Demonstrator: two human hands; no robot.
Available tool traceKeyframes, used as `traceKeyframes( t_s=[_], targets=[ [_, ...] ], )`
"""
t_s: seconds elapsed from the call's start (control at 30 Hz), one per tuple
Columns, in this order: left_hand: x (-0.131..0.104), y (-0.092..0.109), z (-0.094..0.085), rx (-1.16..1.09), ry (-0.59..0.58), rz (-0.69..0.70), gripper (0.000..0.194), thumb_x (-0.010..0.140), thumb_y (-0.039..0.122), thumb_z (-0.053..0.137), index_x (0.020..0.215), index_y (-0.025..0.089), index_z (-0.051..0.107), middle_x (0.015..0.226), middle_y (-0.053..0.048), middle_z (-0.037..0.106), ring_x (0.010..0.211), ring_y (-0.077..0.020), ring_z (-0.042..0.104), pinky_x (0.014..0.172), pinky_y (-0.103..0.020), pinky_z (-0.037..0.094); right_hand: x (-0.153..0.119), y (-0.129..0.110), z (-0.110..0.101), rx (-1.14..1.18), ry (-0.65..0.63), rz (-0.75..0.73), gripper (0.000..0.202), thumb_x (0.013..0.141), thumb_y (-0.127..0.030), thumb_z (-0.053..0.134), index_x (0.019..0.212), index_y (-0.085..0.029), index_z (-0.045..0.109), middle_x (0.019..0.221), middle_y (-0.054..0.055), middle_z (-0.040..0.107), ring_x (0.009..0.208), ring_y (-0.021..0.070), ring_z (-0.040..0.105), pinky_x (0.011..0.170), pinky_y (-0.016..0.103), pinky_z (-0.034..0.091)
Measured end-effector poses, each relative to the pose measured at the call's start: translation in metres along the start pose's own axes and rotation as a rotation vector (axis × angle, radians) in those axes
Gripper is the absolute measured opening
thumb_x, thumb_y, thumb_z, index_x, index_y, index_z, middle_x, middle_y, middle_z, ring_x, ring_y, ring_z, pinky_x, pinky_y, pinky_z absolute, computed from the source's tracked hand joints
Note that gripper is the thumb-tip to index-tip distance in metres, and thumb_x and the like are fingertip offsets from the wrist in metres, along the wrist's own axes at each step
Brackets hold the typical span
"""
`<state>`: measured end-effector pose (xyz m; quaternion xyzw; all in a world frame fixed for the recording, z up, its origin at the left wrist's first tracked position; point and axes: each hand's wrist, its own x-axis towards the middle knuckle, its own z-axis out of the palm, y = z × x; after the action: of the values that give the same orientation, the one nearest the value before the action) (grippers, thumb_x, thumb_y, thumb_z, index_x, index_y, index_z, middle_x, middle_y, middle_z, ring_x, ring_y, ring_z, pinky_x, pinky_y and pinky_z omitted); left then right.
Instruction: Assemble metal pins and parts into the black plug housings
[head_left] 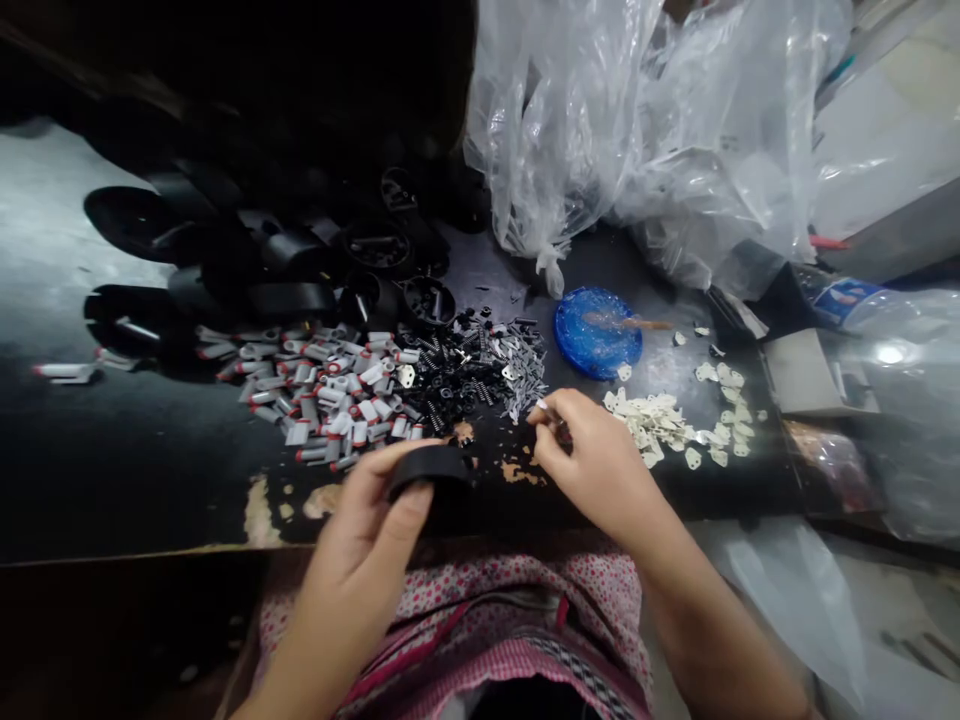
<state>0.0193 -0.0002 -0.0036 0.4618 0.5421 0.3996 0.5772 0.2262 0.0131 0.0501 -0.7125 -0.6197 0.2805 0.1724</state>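
Near the table's front edge, my left hand (375,515) grips a round black plastic housing (431,468), fingers on one side and thumb on the other. My right hand (581,440) is pinched over the table to its right, with a small light-coloured piece (541,405) at the fingertips, too small to name. Just beyond the fingers lies a pile of small grey plastic parts (525,365). Black springs and small parts (457,380) spread beside it, left of which are grey tubes with red ends (330,395). Cream-coloured flat plates (652,422) lie beyond my right wrist.
A blue round lid (598,333) with a wooden stick (637,323) across it stands behind the plates. Several black round housings (292,300) crowd the back left. Clear plastic bags (562,130) hang at the back, and a small open box (814,372) sits right.
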Motion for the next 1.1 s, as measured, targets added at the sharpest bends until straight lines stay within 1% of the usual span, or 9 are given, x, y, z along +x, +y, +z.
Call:
traceKeyframes(
  t_s=[0.1,0.2,0.33,0.47,0.57,0.67,0.8,0.93,1.1],
  targets=[
    [0.002,-0.005,0.007,-0.047,-0.067,-0.017,0.028,0.092,0.039,0.059,0.119,0.030,0.061,0.112,-0.001,0.069,0.111,-0.0243,0.063,0.103,-0.039,0.046,0.014,0.001,0.007,-0.290,0.002,-0.035,0.008,0.089,-0.017,0.056,0.086,-0.019,0.063,0.088,0.003,0.068,0.078,0.0182,0.060,0.072,0.033,0.038],
    [0.006,-0.010,0.006,-0.108,-0.059,-0.026,0.032,0.093,0.039,0.058,0.123,0.029,0.059,0.111,-0.003,0.069,0.113,-0.0254,0.062,0.106,-0.042,0.043,0.020,-0.002,0.014,-0.438,0.014,-0.078,0.014,0.094,-0.025,0.054,0.087,-0.018,0.064,0.088,0.004,0.069,0.077,0.0195,0.061,0.073,0.035,0.035],
    [0.009,-0.011,0.003,-0.100,-0.094,-0.032,0.031,0.091,0.037,0.061,0.122,0.031,0.059,0.112,-0.001,0.067,0.112,-0.0233,0.062,0.104,-0.038,0.044,0.017,-0.003,0.019,-0.535,0.007,-0.158,0.017,0.097,-0.023,0.050,0.089,-0.018,0.064,0.088,0.004,0.069,0.075,0.0198,0.060,0.073,0.036,0.033],
    [0.008,-0.006,0.005,-0.156,-0.094,-0.087,0.031,0.090,0.037,0.064,0.120,0.030,0.061,0.112,0.000,0.069,0.108,-0.0218,0.063,0.100,-0.034,0.047,0.011,-0.002,0.014,-0.445,0.000,-0.154,0.013,0.095,-0.021,0.052,0.090,-0.018,0.064,0.090,0.004,0.070,0.077,0.0189,0.060,0.073,0.033,0.032],
    [0.009,0.000,0.009,-0.380,-0.014,-0.139,0.027,0.089,0.034,0.065,0.115,0.028,0.064,0.112,-0.001,0.070,0.108,-0.0210,0.064,0.099,-0.033,0.049,0.012,-0.004,0.015,-0.374,0.008,-0.170,0.013,0.096,-0.021,0.052,0.093,-0.018,0.064,0.092,0.004,0.070,0.080,0.0188,0.061,0.075,0.033,0.033],
    [0.010,0.006,0.011,-0.570,0.051,-0.164,0.020,0.089,0.031,0.065,0.109,0.027,0.066,0.110,-0.001,0.070,0.103,-0.0189,0.066,0.093,-0.031,0.054,0.018,-0.009,0.021,-0.431,0.005,-0.219,0.017,0.097,-0.024,0.051,0.092,-0.017,0.065,0.091,0.005,0.071,0.080,0.0199,0.062,0.075,0.035,0.032],
    [0.011,0.014,0.013,-0.581,0.030,-0.215,0.018,0.090,0.031,0.066,0.108,0.028,0.066,0.107,0.000,0.071,0.100,-0.0182,0.067,0.089,-0.030,0.057,0.023,-0.014,0.027,-0.486,-0.012,-0.233,0.018,0.095,-0.022,0.052,0.085,-0.015,0.064,0.084,0.006,0.070,0.073,0.0197,0.060,0.072,0.035,0.030],
    [0.008,0.018,0.016,-0.616,-0.004,-0.269,0.024,0.088,0.031,0.068,0.112,0.028,0.065,0.115,-0.001,0.072,0.114,-0.0197,0.064,0.101,-0.033,0.052,0.011,-0.015,0.026,-0.257,0.013,-0.323,0.010,0.091,-0.021,0.059,0.082,-0.017,0.063,0.079,0.001,0.068,0.070,0.0156,0.057,0.073,0.032,0.031],
    [0.007,0.019,0.021,-0.659,0.005,-0.306,0.023,0.087,0.030,0.069,0.110,0.025,0.068,0.117,-0.003,0.073,0.109,-0.0203,0.067,0.103,-0.036,0.051,-0.003,-0.016,0.026,-0.059,0.155,-0.403,0.008,0.091,-0.020,0.059,0.087,-0.017,0.066,0.078,0.001,0.067,0.069,0.0144,0.054,0.073,0.031,0.033]
  ],
)
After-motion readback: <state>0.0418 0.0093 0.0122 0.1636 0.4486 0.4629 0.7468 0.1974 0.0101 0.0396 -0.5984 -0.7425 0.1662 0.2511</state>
